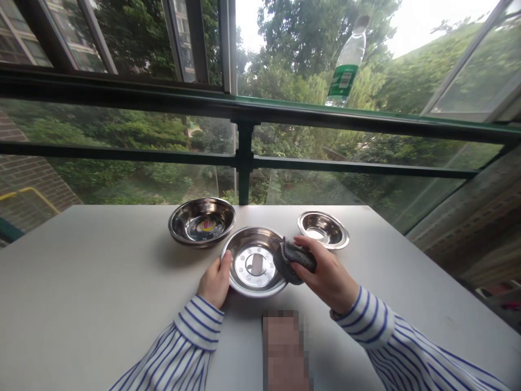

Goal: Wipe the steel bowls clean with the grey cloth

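Left hand point(215, 281) holds bowl point(257, 265); green label point(343, 81) seemingly unreadable.

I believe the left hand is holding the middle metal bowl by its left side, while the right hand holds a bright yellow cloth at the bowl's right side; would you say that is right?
Not quite: the cloth is dark grey, not bright yellow, as the head view shows. The right hand does hold it at the right side of the middle metal bowl, and the left hand holds the left side.

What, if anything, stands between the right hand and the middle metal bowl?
Only the dark gray cloth, held in the right hand, at the right side of the middle metal bowl; nothing else visible stands between them.
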Tool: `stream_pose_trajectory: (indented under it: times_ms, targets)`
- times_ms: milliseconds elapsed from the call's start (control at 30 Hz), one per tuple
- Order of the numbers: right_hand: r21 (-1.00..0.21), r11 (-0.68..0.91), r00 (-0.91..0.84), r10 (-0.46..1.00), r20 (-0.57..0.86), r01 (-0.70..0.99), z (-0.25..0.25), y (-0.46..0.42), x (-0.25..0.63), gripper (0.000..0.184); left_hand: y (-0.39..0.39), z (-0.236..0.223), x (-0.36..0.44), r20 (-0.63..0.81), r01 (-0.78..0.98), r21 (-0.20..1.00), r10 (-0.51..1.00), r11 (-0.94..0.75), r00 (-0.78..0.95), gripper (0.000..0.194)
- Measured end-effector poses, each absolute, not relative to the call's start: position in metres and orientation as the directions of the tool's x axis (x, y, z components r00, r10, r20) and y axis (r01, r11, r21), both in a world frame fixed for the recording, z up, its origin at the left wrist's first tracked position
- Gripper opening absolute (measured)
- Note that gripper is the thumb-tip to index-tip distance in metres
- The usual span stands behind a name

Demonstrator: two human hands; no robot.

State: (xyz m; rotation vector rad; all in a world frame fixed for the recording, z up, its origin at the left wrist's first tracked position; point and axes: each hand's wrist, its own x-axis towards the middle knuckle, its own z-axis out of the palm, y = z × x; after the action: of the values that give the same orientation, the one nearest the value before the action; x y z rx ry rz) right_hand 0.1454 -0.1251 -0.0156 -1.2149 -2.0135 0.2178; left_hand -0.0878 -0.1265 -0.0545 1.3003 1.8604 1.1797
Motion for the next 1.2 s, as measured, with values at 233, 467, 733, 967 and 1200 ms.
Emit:
stream_pose_trajectory:
  times_ms: [233, 467, 733, 967, 1200]
  targets:
    - [-0.279, 0.742, -0.477, 0.624, 0.619, 0.610, -0.004, -0.139, 0.126, 0.040, -0.151, -0.020, -0.079, 0.476, 0.693, 0.687, 0.855, -0.217, -0.204, 0.055]
    - [-0.223, 0.861, -0.585, 0.479, 0.654, 0.456, 0.009, -0.159, 0.114, 0.041, -0.165, -0.006, -0.059, 0.160, 0.125, 0.975, 0.971, -0.183, 0.176, 0.044]
    - [-0.562, 0.759, -0.563, 0.635, 0.529, 0.328, 0.007, -0.170, 0.137, 0.048, -0.169, -0.017, -0.053, 0.042, -0.373, 0.928, 0.996, -0.007, 0.085, 0.026]
    - [-0.530, 0.766, -0.495, 0.641, 0.587, 0.364, -0.011, -0.174, 0.132, 0.042, -0.175, -0.014, -0.045, 0.039, -0.099, 0.995, 0.994, -0.028, 0.107, 0.025]
    - [-0.232, 0.698, -0.443, 0.639, 0.628, 0.678, -0.015, -0.159, 0.167, 0.036, -0.157, -0.026, -0.094, -0.110, -0.062, 0.994, 0.896, 0.092, -0.430, 0.018]
